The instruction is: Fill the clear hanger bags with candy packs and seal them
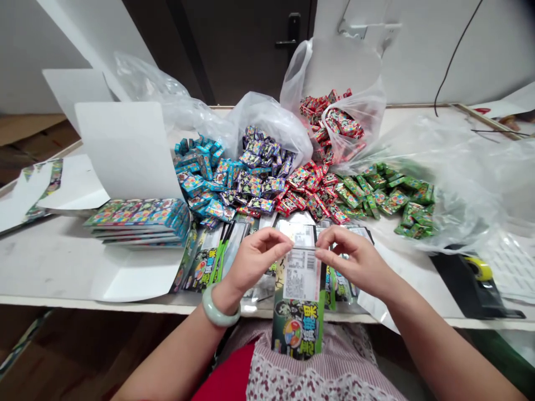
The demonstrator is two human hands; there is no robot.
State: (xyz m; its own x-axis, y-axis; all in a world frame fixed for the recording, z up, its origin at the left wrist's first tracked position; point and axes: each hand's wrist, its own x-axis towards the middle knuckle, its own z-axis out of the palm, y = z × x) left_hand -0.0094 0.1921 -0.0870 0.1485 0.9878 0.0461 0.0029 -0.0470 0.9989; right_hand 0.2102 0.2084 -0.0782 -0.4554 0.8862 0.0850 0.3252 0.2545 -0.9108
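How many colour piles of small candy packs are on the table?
4: blue pile left, purple pile next, red pile middle, green pile right. Some may be hidden.

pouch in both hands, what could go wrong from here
1. The pouch hangs past the table edge, pinched at its top by the left hand and right hand; a slip could drop it.
2. The red candies touch the green candies, so colours could mix.

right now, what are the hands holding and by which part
Both hold one printed packet by its top edge: the left hand pinches the upper left corner, the right hand the upper right; the rest hangs down.
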